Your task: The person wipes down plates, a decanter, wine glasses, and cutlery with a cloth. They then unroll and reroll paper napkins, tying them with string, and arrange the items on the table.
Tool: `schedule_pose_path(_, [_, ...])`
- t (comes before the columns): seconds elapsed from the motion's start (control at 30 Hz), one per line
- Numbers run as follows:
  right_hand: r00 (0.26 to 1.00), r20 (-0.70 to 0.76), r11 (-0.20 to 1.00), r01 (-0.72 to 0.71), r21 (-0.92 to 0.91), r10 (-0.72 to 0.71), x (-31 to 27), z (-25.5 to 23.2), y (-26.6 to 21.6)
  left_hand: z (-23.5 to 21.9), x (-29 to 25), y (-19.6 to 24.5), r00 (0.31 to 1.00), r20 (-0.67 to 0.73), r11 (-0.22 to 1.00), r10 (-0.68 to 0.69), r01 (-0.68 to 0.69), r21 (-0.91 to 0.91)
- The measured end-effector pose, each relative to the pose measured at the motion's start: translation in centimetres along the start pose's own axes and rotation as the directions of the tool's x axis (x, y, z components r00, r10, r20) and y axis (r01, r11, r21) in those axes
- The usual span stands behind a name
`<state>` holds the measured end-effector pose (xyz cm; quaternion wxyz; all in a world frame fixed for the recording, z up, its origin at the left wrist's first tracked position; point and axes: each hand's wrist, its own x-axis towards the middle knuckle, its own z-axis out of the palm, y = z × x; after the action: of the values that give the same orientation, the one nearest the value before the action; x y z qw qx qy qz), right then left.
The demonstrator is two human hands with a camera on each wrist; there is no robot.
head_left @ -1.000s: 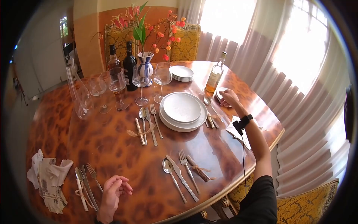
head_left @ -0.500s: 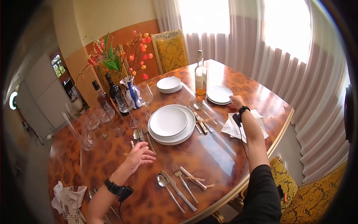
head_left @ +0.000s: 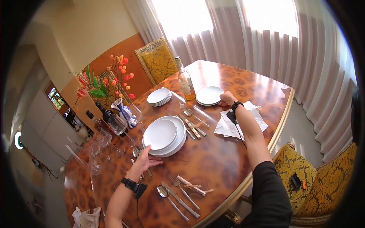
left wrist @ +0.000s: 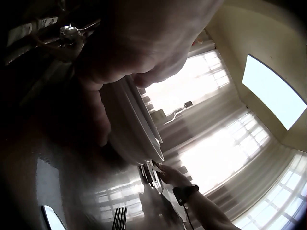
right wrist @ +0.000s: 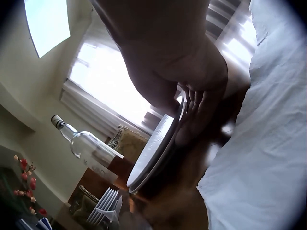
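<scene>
In the head view, my left hand [head_left: 141, 161] is at the near-left rim of a stack of large white plates [head_left: 167, 152] with a smaller white plate [head_left: 160, 133] on top. Its thumb reaches the rim, while the other fingers stretch out low along the stack's side. At the far right, my right hand [head_left: 228, 99] pinches the edge of two stacked small white plates [head_left: 209, 95]. The right wrist view shows the thumb above their rims [right wrist: 154, 151] and the fingers underneath.
A liquor bottle [head_left: 185, 83] stands just left of the small plates, beside another plate stack [head_left: 159, 97]. Tied cutlery [head_left: 193, 127] and crumpled white napkins [head_left: 241, 119] lie nearby. Wine glasses [head_left: 118, 124] and a flower vase [head_left: 123, 112] stand left. More cutlery [head_left: 178, 199] lies in front.
My left hand has moved from the table's near side up to the large plate stack. The head view has turned right. My right hand stays at the small plates, now more fully in sight.
</scene>
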<state>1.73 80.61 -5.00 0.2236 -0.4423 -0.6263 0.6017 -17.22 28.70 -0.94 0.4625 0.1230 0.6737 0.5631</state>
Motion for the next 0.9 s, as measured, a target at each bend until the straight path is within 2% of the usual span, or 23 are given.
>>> schedule_pose_path(0.13, [0.996,0.051,0.997,-0.072,-0.002,0.072,-0.6,-0.7,-0.5,0.1,0.7,0.4,1.000,0.008,0.996,-0.016,0.015,0.093])
schedule_pose_path(0.27, [0.998,0.056,0.993,-0.033,0.111,0.027,-1.9,-0.6,-0.3,-0.3,1.2,0.7,1.000,-0.012,0.988,-0.021,0.022,0.150])
schedule_pose_path(0.33, [1.000,-0.014,0.986,-0.016,0.168,0.018,-2.6,-0.6,-0.1,-0.4,1.5,0.9,0.999,-0.014,0.984,-0.029,0.031,0.178])
schedule_pose_path(0.47, [1.000,0.001,0.983,-0.009,0.184,0.009,-3.0,-0.6,0.3,-0.9,1.7,1.4,0.998,0.004,0.974,-0.057,0.055,0.220])
schedule_pose_path(0.5, [1.000,-0.017,0.978,0.014,0.209,-0.010,-3.1,-0.7,0.3,-1.1,1.6,1.6,0.998,-0.005,0.975,-0.058,0.058,0.214])
schedule_pose_path(0.6, [0.999,-0.040,0.959,0.032,0.283,-0.021,-4.1,-1.1,0.2,0.4,-0.4,3.2,0.987,-0.152,0.888,0.059,0.018,0.460])
schedule_pose_path(0.63, [0.998,-0.053,0.942,0.034,0.335,-0.017,-4.3,-1.3,0.1,1.1,-1.3,4.5,0.986,-0.156,0.890,0.056,0.021,0.456])
schedule_pose_path(0.67, [0.998,-0.057,0.936,0.031,0.350,-0.012,-3.7,-1.4,0.3,1.9,-2.1,6.1,0.971,-0.217,0.711,0.104,0.080,0.698])
schedule_pose_path(0.7, [0.998,-0.054,0.937,0.028,0.347,-0.010,-4.2,-1.7,0.2,2.6,-2.4,7.3,0.952,-0.258,0.468,0.166,0.155,0.870])
schedule_pose_path(0.77, [0.995,-0.045,0.961,0.094,0.258,-0.085,-5.6,-2.4,-0.3,2.5,-1.6,8.9,0.924,-0.178,0.325,0.338,0.063,0.944])
schedule_pose_path(0.8, [0.995,-0.021,0.983,0.096,0.157,-0.093,-1.1,-3.5,1.8,3.0,-1.3,9.7,0.904,-0.118,0.313,0.411,-0.018,0.949])
schedule_pose_path(0.83, [0.996,-0.018,0.984,0.091,0.154,-0.089,-2.9,-3.6,1.1,3.1,0.1,10.2,0.877,-0.041,0.331,0.478,-0.137,0.934])
schedule_pose_path(0.87, [0.989,0.019,0.965,0.141,0.222,-0.148,-6.1,-3.9,-0.7,4.6,-0.1,11.2,0.873,0.001,0.357,0.489,-0.201,0.912])
schedule_pose_path(0.9, [0.977,0.065,0.941,0.176,0.288,-0.203,-9.2,-3.5,-1.8,6.2,1.7,12.0,0.863,0.077,0.491,0.499,-0.355,0.796])
